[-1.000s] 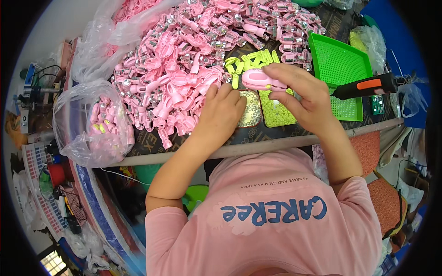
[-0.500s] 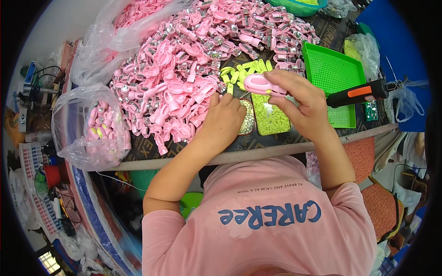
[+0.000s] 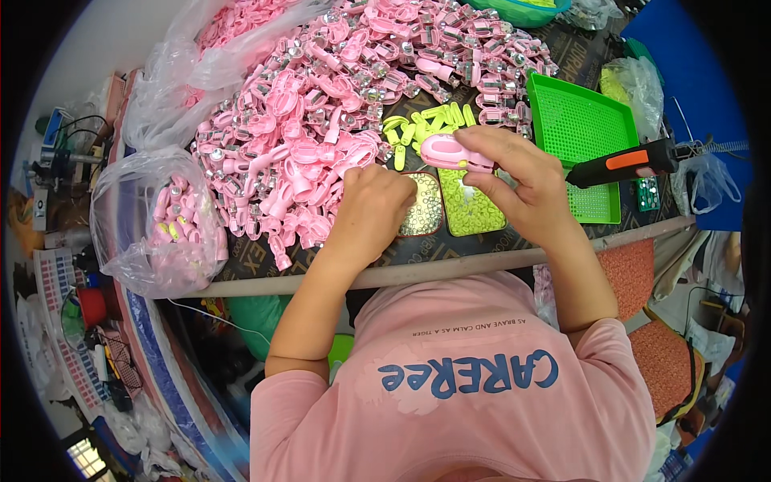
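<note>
My right hand (image 3: 526, 181) pinches a pink plastic casing (image 3: 451, 151) between thumb and fingers, above a tray of small yellow-green parts (image 3: 482, 210). The casing is rounded, with an oval recess on top and a yellow-green spot on its lower edge. My left hand (image 3: 371, 210) is closed with its fingers curled down, between the pink heap and a tin of small shiny pieces (image 3: 423, 210). Its fingertips are hidden, so what they hold, if anything, does not show. Beyond both hands lie several elongated yellow-green pieces (image 3: 438, 119).
Pink casings with metal parts form a large heap (image 3: 313, 120). A plastic bag of pink pieces (image 3: 181, 217) sits at the left. On the right are a green perforated tray (image 3: 582, 120) and a hanging black-and-orange screwdriver (image 3: 626, 163). The table edge (image 3: 450, 267) runs before me.
My left hand has drawn left, off the yellow-green pieces, uncovering one of them and more of the tin. My right hand has shifted slightly left with the pink casing.
</note>
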Demonstrator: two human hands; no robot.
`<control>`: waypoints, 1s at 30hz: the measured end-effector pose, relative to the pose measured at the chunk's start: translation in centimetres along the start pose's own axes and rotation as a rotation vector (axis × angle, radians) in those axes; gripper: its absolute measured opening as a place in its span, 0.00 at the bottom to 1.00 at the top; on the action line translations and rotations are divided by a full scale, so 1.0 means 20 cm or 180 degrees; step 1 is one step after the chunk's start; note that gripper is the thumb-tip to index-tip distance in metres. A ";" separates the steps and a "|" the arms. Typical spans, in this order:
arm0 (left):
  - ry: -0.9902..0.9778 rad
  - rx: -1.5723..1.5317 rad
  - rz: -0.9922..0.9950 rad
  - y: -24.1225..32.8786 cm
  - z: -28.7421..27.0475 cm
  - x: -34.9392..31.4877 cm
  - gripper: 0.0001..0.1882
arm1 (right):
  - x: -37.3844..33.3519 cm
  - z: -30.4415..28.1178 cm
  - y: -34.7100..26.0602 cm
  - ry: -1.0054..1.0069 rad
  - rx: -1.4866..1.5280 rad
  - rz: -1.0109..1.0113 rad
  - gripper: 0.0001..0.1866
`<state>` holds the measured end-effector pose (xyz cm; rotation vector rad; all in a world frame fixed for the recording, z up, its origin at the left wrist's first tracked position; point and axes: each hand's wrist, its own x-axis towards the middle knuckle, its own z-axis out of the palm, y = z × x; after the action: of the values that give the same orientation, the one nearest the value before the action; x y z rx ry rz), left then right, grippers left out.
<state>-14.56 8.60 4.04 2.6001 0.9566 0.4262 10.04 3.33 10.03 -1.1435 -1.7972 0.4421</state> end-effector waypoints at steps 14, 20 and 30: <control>0.1680 -0.2693 -0.0544 0.03 -0.07 0.03 0.04 | 0.02 0.08 -0.01 -0.0146 0.0029 -0.0118 0.23; 0.1898 -0.1831 0.0121 0.01 -0.10 0.04 0.04 | 0.03 0.09 -0.04 -0.0228 0.0238 0.0271 0.24; 0.2080 -0.2100 -0.0007 0.00 -0.11 0.03 0.07 | 0.03 0.12 -0.04 -0.0176 0.0244 0.0020 0.24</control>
<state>-14.94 9.37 6.08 1.8686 0.8012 1.3798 7.56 3.88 9.78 -1.0934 -1.8091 0.5465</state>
